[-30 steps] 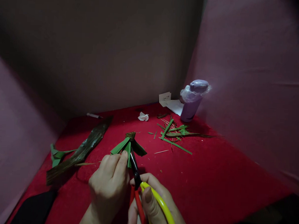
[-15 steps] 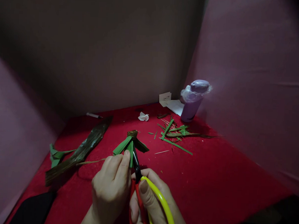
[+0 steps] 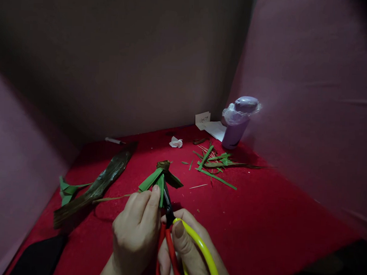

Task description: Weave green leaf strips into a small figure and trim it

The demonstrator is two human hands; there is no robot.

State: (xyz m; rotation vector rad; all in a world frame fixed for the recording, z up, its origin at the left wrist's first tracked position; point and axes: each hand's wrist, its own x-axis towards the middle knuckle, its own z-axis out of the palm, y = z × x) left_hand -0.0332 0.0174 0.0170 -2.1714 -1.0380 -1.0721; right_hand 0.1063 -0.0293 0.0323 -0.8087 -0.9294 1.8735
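The left hand (image 3: 137, 226) is pinching a hanging green strip of the leaf bundle (image 3: 161, 182) between thumb and fingers, its other fingers curling under. The bundle is sitting near the middle of the red worktop (image 3: 253, 213), its brown knotted top pointing to the far side and its green strips fanning out towards the near side. The right hand (image 3: 194, 239) is gripping the scissors (image 3: 169, 215), one handle red and the other yellow; their dark blades are reaching in along the right side of the pinched strip, their tips partly hidden.

To the left, a long dark leaf (image 3: 104, 180) is lying slantwise, with a folded green leaf (image 3: 67, 191) resting just beside it. To the right of the bundle, leaf scraps (image 3: 220, 161) are lying in a loose heap, a single toothpick (image 3: 198, 186) resting on their near side. Farther off, a crumpled tissue (image 3: 176, 142) is lying near the middle, while a purple cup (image 3: 233, 135) is standing at the far right beside some white papers (image 3: 216, 131).
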